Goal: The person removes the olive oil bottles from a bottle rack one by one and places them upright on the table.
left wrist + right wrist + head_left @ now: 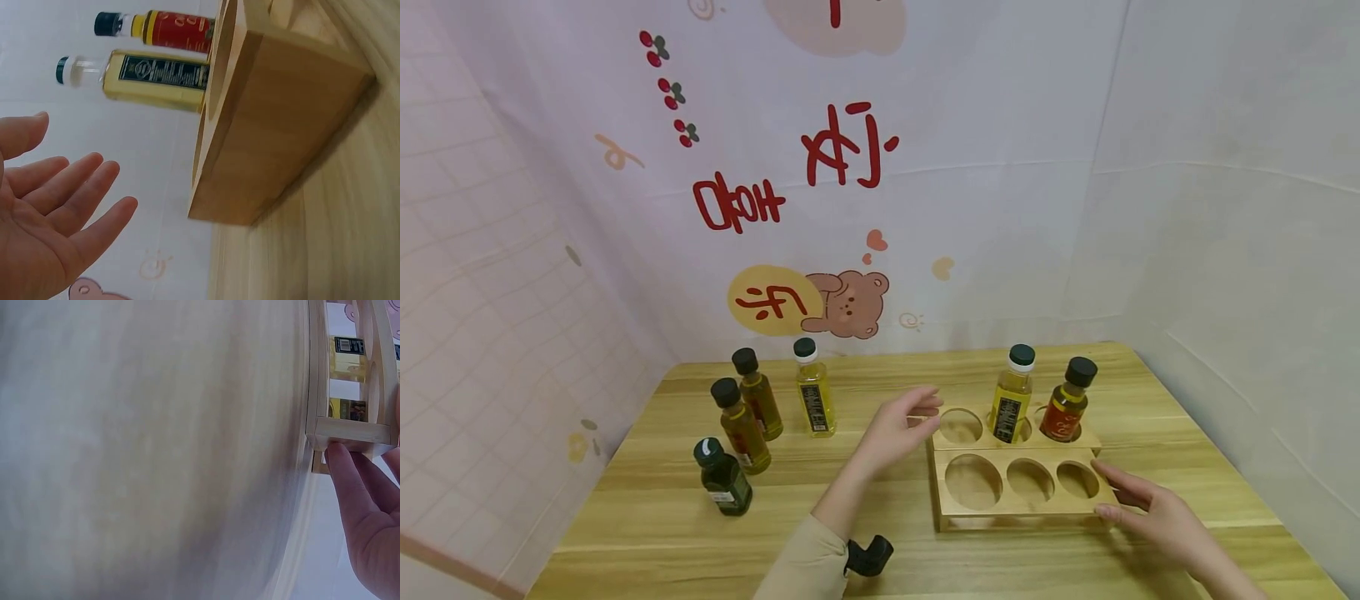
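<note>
A two-tier wooden bottle rack (1018,517) with round holes stands on the table. In its back row, a clear bottle of yellow oil (1011,400) with a green cap fills the middle hole. Beside it, in the right hole, is a dark-capped bottle with a red label (1063,412). My left hand (891,429) hovers by the rack's left end, fingers spread and holding nothing; the left wrist view shows its palm apart from the wood. At the other end, my right hand (1157,517) touches the rack's right side with extended fingers (350,494).
On the table's left side stand another clear oil bottle (815,396), two dark-capped amber bottles (763,408) (747,437) and a short dark green bottle (726,479). A printed white cloth (985,208) hangs behind the wooden table (647,533).
</note>
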### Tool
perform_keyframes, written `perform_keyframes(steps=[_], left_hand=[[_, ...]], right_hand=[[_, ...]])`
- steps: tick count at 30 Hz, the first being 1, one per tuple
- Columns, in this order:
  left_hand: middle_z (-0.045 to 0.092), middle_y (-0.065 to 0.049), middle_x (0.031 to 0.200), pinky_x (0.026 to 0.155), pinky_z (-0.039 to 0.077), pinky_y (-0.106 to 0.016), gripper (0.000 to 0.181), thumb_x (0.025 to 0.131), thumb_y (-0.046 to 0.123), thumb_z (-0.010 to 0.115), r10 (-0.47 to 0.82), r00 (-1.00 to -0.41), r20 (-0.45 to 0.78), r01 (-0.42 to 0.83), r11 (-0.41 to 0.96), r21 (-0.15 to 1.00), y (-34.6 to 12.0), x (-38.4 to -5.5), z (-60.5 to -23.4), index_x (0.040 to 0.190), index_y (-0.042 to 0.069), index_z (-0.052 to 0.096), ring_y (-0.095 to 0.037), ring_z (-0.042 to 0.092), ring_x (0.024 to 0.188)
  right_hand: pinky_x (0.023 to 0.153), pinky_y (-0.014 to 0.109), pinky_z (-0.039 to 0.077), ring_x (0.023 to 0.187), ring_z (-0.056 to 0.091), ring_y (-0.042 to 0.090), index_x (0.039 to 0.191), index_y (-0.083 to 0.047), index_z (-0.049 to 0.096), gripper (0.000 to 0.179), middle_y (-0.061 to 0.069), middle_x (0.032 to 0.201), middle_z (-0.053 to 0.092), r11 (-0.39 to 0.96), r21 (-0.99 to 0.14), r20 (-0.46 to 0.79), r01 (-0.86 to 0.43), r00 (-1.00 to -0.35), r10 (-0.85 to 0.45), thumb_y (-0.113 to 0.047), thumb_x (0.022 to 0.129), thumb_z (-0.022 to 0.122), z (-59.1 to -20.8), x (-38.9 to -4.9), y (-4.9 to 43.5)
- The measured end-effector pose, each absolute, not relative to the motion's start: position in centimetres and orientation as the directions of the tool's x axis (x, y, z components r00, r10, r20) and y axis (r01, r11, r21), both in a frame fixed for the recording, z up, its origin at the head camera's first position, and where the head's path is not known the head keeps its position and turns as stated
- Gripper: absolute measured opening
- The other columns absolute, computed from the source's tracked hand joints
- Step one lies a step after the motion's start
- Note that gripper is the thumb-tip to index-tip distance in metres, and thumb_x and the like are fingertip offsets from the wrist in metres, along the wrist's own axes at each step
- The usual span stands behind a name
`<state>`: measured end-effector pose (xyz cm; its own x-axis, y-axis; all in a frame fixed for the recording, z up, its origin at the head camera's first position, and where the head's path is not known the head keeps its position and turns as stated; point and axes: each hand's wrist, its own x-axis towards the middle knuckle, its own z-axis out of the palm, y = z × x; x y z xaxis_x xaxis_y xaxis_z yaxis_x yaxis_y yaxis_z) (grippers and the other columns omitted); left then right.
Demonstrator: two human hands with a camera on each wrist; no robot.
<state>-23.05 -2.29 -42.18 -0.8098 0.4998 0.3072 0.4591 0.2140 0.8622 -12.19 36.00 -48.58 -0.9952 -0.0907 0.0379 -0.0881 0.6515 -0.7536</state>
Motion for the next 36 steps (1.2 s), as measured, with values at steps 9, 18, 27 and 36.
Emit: perform_keyframes(steps=[9, 18, 27, 36], left_hand=[[0.064, -0.011, 0.130, 0.099, 0.050, -0.042, 0.051, 0.097, 0.019, 0.066, 0.522, -0.811, 0.265, 0.445, 0.254, 0.859, 1.6, -23.8, -41.7, 0.143, 0.004, 0.051, -0.022, 0.062, 0.115], [0.061, -0.008, 0.135, 0.101, 0.047, -0.037, 0.057, 0.094, 0.024, 0.070, 0.493, -0.830, 0.262, 0.449, 0.311, 0.838, 4.7, -24.9, -40.2, 0.145, 0.008, 0.049, -0.021, 0.059, 0.120], [0.060, -0.001, 0.136, 0.100, 0.046, -0.031, 0.064, 0.089, 0.030, 0.076, 0.458, -0.857, 0.237, 0.413, 0.333, 0.848, 7.1, -25.8, -39.9, 0.145, 0.013, 0.051, -0.018, 0.057, 0.123], [0.058, 0.002, 0.136, 0.097, 0.050, -0.037, 0.067, 0.086, 0.025, 0.080, 0.435, -0.869, 0.235, 0.365, 0.244, 0.898, 8.5, -26.3, -40.4, 0.145, 0.019, 0.051, -0.015, 0.056, 0.122]], right_hand=[[0.081, 0.020, 0.053, 0.103, 0.052, -0.010, 0.143, -0.001, 0.051, 0.065, 0.025, 0.140, 0.050, 0.671, -0.735, 0.057, -0.101, -0.995, -0.088, -0.027, 0.089, 0.076, -48.5, -12.1, 35.9], [0.081, 0.019, 0.053, 0.103, 0.052, -0.010, 0.143, -0.001, 0.051, 0.065, 0.025, 0.140, 0.048, 0.655, -0.749, 0.055, -0.103, -0.994, -0.094, -0.026, 0.089, 0.075, -48.6, -12.2, 36.0], [0.080, 0.019, 0.052, 0.102, 0.054, -0.007, 0.143, -0.004, 0.052, 0.064, 0.024, 0.138, 0.050, 0.680, -0.723, 0.076, -0.122, -0.992, -0.097, -0.026, 0.088, 0.076, -48.9, -12.3, 36.2], [0.081, 0.019, 0.053, 0.102, 0.054, -0.008, 0.142, -0.004, 0.054, 0.062, 0.024, 0.136, 0.051, 0.682, -0.717, 0.105, -0.140, -0.990, -0.094, -0.025, 0.088, 0.077, -49.0, -12.2, 36.2]])
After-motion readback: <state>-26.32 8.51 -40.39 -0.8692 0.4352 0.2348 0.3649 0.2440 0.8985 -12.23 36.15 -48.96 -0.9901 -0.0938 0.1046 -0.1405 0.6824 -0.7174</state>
